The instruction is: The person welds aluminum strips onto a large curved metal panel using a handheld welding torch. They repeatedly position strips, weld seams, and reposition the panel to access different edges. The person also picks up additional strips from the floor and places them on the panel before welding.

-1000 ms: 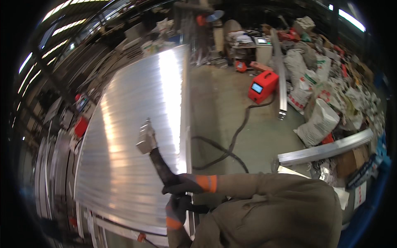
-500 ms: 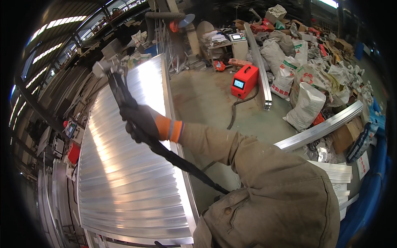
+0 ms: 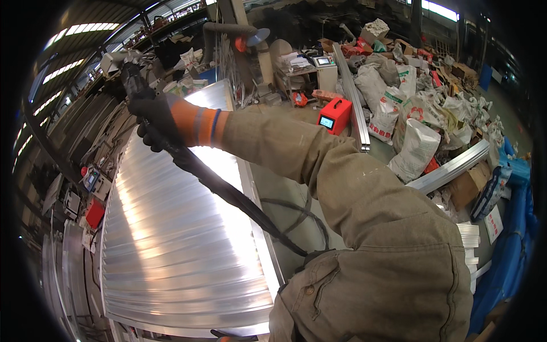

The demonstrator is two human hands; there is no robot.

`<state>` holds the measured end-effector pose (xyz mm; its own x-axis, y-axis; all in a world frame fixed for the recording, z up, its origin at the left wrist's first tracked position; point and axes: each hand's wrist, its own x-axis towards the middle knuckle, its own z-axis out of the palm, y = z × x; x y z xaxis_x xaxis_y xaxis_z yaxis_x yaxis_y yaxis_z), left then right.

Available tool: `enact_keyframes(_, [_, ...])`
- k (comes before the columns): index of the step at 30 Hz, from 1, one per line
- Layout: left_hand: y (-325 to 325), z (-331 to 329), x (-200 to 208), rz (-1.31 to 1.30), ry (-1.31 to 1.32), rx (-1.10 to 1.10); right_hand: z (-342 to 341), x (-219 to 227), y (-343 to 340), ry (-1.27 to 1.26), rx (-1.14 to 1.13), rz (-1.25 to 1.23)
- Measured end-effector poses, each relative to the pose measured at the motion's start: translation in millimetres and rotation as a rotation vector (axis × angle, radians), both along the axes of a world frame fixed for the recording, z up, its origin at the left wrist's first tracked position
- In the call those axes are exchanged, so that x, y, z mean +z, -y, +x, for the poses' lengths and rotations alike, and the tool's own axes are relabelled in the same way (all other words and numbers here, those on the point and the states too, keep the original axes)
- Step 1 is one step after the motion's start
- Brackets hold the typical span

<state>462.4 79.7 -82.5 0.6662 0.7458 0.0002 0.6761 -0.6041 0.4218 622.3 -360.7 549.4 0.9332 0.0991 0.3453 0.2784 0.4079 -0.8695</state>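
1. Clock positions taken from mid-view. Black handheld tool [image 3: 134, 81] at 10 o'clock, held up; its grey metal head [image 3: 115, 60] shows beyond the far-left edge of the panel.
2. Long axis: slanted, head end toward 11 o'clock, tail end toward 5. A thick black cable [image 3: 231, 196] leaves the tail and runs toward 4 o'clock, reaching the person's jacket.
3. Right hand [image 3: 156, 117], dark glove with orange cuff: fingers [image 3: 149, 137] wrapped around the tool, narrow grip. Arm, in an olive-brown sleeve [image 3: 273, 137], reaches across from 4 o'clock.
4. Left hand: cannot be made out; state of its fingers cannot be told.
5. Surface: ribbed metal panel [image 3: 188, 256], from 7 to 9 o'clock, shiny, with bright streaks of reflected light.
6. Floor [image 3: 279, 191], grey-green, right of the panel; dark cable loops [image 3: 310, 214] lie on it.
7. Room: red machine [image 3: 334, 117] with lit screen, between 1 and 2 o'clock, just beside long metal profiles [image 3: 352, 94].
8. White sacks [image 3: 416, 151] heaped between 2 and 3 o'clock; blue wrapped bundle [image 3: 507, 262] at 4; paper-covered worktop [image 3: 296, 70] at 12.
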Motion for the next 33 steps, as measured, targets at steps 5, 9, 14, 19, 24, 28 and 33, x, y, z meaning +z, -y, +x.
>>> enact_keyframes(5, [-11,18,-16,0.041,0.070,0.084,81,18,-53,0.212,0.001,-0.247])
enact_keyframes(9, [-47,13,-50,0.042,0.143,0.255,185,26,-120,0.379,0.009,-0.517])
enact_keyframes(14, [-79,-6,-67,-0.002,0.332,0.425,314,24,-236,0.526,0.110,-0.943])
enact_keyframes(19, [-54,4,-9,-0.299,-0.146,0.657,450,-7,-342,0.873,-0.241,-1.397])
enact_keyframes(24, [-45,19,33,-0.266,-0.151,0.675,585,-113,-479,1.066,-0.360,-1.611])
enact_keyframes(28, [-47,25,39,-0.295,-0.198,0.698,666,-264,-595,0.914,-0.108,-1.563])
enact_keyframes(33, [-51,28,43,-0.337,-0.228,0.717,678,-452,-710,0.356,0.278,-1.102])
